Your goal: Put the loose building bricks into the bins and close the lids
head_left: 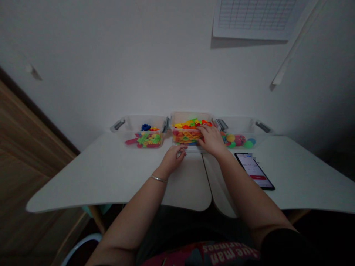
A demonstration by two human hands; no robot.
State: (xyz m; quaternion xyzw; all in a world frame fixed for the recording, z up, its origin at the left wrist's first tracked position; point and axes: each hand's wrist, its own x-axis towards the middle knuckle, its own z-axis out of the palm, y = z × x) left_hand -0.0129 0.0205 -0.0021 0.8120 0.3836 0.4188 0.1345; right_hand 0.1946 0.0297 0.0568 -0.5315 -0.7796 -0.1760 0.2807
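My right hand (pixel 211 139) is at the front right of the middle clear plastic bin (pixel 191 115). Its fingers stretch across the bin's upper edge, with the thumb lower and apart. Whether the fingertips touch the pieces inside cannot be made out. Yellow, red, orange and green plastic pieces (pixel 185 136) fill that bin. Just before the bin, my left hand (pixel 174 157) hovers or rests low, its fingers loosely bent and apart, with nothing visible in them. Close to its fingertips lies a flat white item (pixel 193 149), partly dark blue behind.
A left clear bin (pixel 130 123) holds green, pink and blue pieces. The right clear bin (pixel 241 123) contains coloured balls and pink pieces. A lit phone (pixel 255 170) lies on the white table (pixel 111 173) beside my right forearm. Behind is a wall with a gridded sheet (pixel 252 18).
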